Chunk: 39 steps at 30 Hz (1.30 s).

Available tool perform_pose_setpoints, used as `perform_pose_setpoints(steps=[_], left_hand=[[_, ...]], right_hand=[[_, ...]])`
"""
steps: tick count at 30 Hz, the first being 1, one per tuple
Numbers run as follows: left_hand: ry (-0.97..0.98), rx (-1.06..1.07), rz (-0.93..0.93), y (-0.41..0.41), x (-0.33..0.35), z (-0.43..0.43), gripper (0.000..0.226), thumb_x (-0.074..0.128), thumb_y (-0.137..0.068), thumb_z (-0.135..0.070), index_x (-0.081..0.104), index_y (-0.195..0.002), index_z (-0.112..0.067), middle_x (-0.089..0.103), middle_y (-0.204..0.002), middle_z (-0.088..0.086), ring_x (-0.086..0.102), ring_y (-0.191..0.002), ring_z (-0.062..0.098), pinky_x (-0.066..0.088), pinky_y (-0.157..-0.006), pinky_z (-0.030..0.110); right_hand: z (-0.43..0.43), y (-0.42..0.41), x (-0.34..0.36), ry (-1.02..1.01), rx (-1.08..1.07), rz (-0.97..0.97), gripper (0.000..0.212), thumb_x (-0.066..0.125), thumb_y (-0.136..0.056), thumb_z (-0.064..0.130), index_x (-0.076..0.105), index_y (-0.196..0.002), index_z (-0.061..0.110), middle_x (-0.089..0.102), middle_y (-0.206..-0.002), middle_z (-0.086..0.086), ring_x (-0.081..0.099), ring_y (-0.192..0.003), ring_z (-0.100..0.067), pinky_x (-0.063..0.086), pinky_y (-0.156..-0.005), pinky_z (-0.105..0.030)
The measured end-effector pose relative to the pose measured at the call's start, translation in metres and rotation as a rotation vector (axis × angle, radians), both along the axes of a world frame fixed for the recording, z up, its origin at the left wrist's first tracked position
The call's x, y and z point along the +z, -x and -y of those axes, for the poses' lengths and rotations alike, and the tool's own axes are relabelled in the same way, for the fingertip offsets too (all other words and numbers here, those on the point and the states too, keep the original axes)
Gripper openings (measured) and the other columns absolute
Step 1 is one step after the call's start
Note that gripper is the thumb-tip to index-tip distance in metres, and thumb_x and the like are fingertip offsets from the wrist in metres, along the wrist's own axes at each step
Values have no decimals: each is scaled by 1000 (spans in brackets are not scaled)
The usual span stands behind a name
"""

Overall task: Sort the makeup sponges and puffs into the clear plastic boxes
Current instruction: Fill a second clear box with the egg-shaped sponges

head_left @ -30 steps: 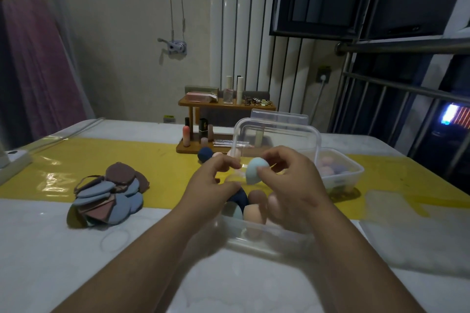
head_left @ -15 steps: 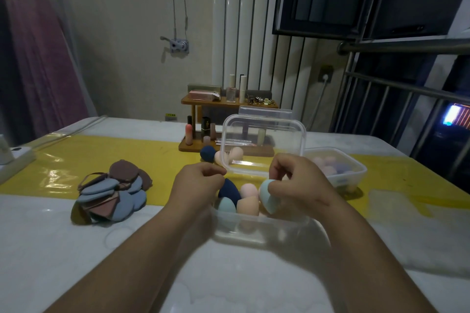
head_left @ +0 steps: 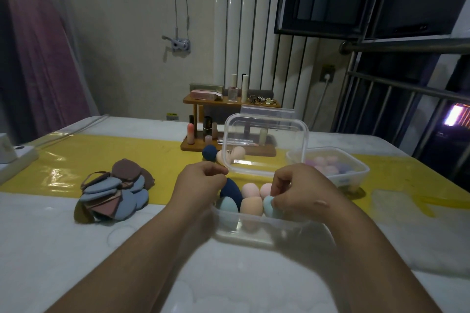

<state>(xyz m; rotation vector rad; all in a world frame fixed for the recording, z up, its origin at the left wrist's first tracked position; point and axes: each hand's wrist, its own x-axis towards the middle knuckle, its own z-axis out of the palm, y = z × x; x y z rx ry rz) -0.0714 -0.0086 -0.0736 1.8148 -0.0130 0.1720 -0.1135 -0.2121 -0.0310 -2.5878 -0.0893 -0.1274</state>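
Head view: the right hand [head_left: 302, 190] has lowered the pale blue sponge [head_left: 267, 207], pinched in its fingertips, into the near box [head_left: 254, 232], so this placement looks nearly done. The left hand [head_left: 201, 183] curls at the rim; grip unclear.

We count two clear boxes: the near box [head_left: 254, 234] and the far box [head_left: 357, 180]. In the near box are six sponges: one light blue sponge [head_left: 228, 207], a second light blue sponge [head_left: 267, 205], one navy sponge [head_left: 232, 192], two pink sponges [head_left: 250, 189] and one peach sponge [head_left: 251, 206]. Behind it lie three loose sponges [head_left: 209, 153]. The piled puffs [head_left: 114, 193] and the far-box sponges [head_left: 328, 164] overlap, so we cannot count them exactly.
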Motion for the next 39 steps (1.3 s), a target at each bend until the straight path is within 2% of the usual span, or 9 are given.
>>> perform_pose_setpoints(steps=[3, 11, 15, 18, 22, 25, 30, 34, 39], left_hand=[[-4, 1, -4, 0, 0, 0, 25, 60, -81, -6, 74, -86, -26, 68, -86, -4, 55, -71, 14, 46, -65, 31], [-9, 2, 1, -1, 0, 0, 25, 60, -81, -5, 74, -85, -25, 68, -84, -4, 55, -70, 13, 46, -64, 31], [-11, -5, 4, -1, 0, -1, 25, 60, -80, -5, 74, -86, -25, 68, -84, -3, 55, -69, 14, 45, -63, 30], [-13, -6, 1, -1, 0, 0, 25, 60, -80, -5, 74, -86, -25, 67, -84, -2, 55, -70, 14, 46, -64, 31], [-17, -6, -1, -1, 0, 0, 25, 60, -81, -6, 74, -87, -25, 67, -85, -3, 56, -71, 15, 46, -62, 30], [-15, -1, 0, -1, 1, 0, 25, 60, -80, -6, 74, -86, -26, 68, -85, -3, 56, -70, 14, 46, -62, 29], [-7, -3, -5, 0, 1, 1, 24, 60, -81, -5, 74, -87, -25, 67, -85, -2, 55, -70, 14, 45, -61, 29], [-1, 3, -5, 1, 1, 1, 25, 60, -80, -4, 74, -86, -24, 67, -83, -2, 55, -69, 14, 45, -62, 29], [-28, -5, 1, 1, 2, -1, 24, 60, -79, -4, 73, -83, -24, 66, -80, -1, 55, -67, 15, 45, -61, 29]], right_hand=[[-1, 1, 2, 5, -11, -16, 8, 71, -65, 16, 70, -68, 24, 69, -72, 5, 65, -75, -15, 60, -67, -35], [-1, 3, 2, 21, -18, -33, 9, 75, -66, 20, 70, -66, 28, 69, -71, 6, 67, -73, -14, 61, -65, -34], [-1, 5, 7, -71, -17, 29, 9, 77, -68, 20, 70, -65, 25, 68, -68, 8, 63, -68, -9, 51, -54, -24], [1, 5, 9, -89, -27, 38, 9, 74, -67, 16, 69, -63, 23, 67, -64, 7, 61, -64, -10, 48, -53, -24], [1, 5, 7, -23, -28, -7, 7, 74, -65, 16, 70, -63, 22, 68, -64, 5, 65, -65, -12, 56, -57, -29], [-3, 5, 4, 33, -15, -45, 10, 79, -61, 23, 71, -64, 28, 69, -66, 6, 67, -69, -13, 60, -63, -32], [-9, 6, 3, 114, -26, -41, 15, 82, -65, 34, 69, -62, 28, 69, -74, 9, 64, -76, -10, 55, -67, -26], [-9, 4, 3, 145, -16, -21, 21, 82, -68, 34, 64, -64, 23, 67, -72, 6, 64, -76, -15, 54, -68, -31], [-7, 2, 2, 77, 1, -11, 18, 78, -75, 34, 66, -63, 27, 67, -72, 6, 64, -75, -13, 57, -69, -33]])
